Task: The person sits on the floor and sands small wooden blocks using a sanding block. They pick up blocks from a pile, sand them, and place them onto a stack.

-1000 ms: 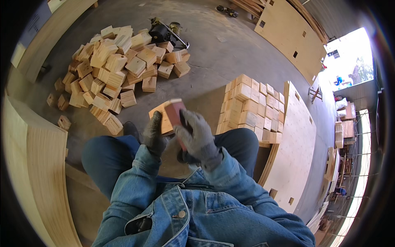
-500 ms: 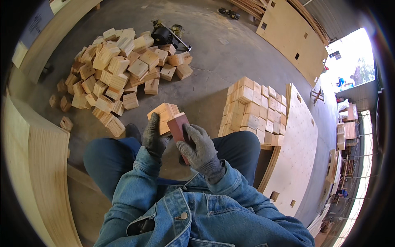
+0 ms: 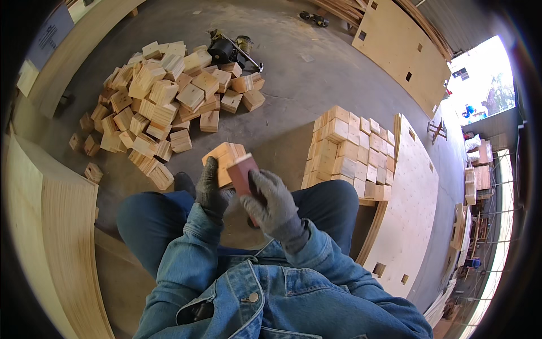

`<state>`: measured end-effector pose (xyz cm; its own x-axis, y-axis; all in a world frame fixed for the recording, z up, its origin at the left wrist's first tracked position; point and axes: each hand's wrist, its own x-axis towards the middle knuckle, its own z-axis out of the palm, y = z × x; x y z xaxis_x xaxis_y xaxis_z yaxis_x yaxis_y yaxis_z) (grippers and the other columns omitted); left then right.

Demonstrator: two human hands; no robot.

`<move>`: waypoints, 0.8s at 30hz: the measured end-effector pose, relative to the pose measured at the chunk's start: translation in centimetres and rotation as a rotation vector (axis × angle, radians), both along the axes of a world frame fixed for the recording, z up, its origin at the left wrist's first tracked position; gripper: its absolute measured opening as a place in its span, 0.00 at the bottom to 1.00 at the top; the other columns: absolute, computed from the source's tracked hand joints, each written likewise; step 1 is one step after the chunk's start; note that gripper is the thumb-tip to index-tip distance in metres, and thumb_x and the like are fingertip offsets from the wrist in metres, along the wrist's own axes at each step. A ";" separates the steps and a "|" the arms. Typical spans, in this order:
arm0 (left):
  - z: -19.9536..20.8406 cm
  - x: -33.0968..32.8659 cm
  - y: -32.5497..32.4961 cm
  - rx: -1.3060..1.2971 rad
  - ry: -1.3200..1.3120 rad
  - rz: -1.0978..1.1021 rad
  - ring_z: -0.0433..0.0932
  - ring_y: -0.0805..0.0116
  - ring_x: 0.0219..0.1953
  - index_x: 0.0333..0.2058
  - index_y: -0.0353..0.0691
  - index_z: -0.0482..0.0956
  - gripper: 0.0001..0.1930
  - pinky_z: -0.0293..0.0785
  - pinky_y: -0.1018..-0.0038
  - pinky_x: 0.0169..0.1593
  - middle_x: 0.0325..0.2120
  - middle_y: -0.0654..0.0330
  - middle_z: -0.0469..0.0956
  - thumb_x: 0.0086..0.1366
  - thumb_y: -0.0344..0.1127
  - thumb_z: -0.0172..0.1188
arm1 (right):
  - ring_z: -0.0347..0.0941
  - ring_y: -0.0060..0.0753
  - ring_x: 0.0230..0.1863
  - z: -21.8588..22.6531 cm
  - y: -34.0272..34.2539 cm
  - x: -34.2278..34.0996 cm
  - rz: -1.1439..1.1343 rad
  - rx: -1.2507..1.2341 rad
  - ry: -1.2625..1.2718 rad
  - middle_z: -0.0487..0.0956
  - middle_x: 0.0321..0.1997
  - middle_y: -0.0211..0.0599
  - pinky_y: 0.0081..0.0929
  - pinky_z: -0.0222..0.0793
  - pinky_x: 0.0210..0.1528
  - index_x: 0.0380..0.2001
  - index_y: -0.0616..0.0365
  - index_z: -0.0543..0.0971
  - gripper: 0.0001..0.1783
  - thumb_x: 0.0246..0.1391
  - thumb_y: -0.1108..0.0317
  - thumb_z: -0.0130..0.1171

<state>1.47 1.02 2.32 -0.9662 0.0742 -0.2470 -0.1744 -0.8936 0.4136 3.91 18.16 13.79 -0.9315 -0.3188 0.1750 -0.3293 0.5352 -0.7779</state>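
Above our lap, our gloved left hand (image 3: pixel 210 189) grips a wooden block (image 3: pixel 224 160), while our right hand (image 3: pixel 272 204) clamps a reddish sanding block (image 3: pixel 243 173) against it.

Daylight glares, overexposed, from the doorway (image 3: pixel 480 79) at right; fisheye bends edges; focus sharp.

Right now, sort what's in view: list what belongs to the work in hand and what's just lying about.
In hand:
- wooden block, in left hand
- reddish sanding block, in right hand
- loose block pile
- stacked blocks

Lying about:
- black power tool
- plywood sheets
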 end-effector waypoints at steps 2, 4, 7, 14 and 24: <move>-0.7 -0.2 -0.5 0.023 -0.022 -0.002 0.77 0.53 0.59 0.65 0.35 0.67 0.32 0.74 0.55 0.64 0.58 0.50 0.76 0.75 0.54 0.55 | 0.75 0.61 0.58 0.5 0.0 0.5 0.017 0.053 0.010 0.75 0.58 0.64 0.44 0.72 0.61 0.61 0.71 0.73 0.32 0.59 0.62 0.68; -0.5 -0.2 0.2 0.031 -0.001 -0.010 0.76 0.53 0.60 0.66 0.35 0.66 0.34 0.74 0.53 0.64 0.59 0.50 0.75 0.74 0.56 0.56 | 0.74 0.62 0.60 0.7 -0.1 -0.4 0.024 0.095 0.035 0.75 0.58 0.64 0.44 0.72 0.61 0.61 0.71 0.73 0.33 0.59 0.61 0.68; 0.8 0.6 0.7 0.078 0.034 -0.146 0.76 0.53 0.60 0.67 0.37 0.64 0.36 0.73 0.51 0.64 0.60 0.50 0.74 0.72 0.57 0.58 | 0.75 0.62 0.58 -0.5 -0.2 -4.7 -0.043 -0.011 0.019 0.77 0.56 0.63 0.43 0.72 0.61 0.60 0.70 0.74 0.32 0.59 0.59 0.68; 1.0 0.8 1.1 0.016 0.018 -0.205 0.77 0.53 0.59 0.68 0.40 0.64 0.38 0.76 0.52 0.60 0.59 0.51 0.75 0.71 0.62 0.57 | 0.78 0.56 0.54 -1.2 1.4 -10.8 -0.228 0.028 -0.086 0.80 0.52 0.60 0.40 0.73 0.58 0.58 0.70 0.76 0.30 0.60 0.60 0.67; 0.1 0.1 0.5 -0.024 0.008 -0.163 0.75 0.52 0.61 0.69 0.40 0.64 0.38 0.75 0.53 0.62 0.63 0.50 0.72 0.72 0.64 0.53 | 0.74 0.60 0.60 -1.5 2.3 -0.1 -0.062 0.076 0.018 0.76 0.58 0.62 0.42 0.73 0.60 0.61 0.68 0.74 0.32 0.58 0.62 0.70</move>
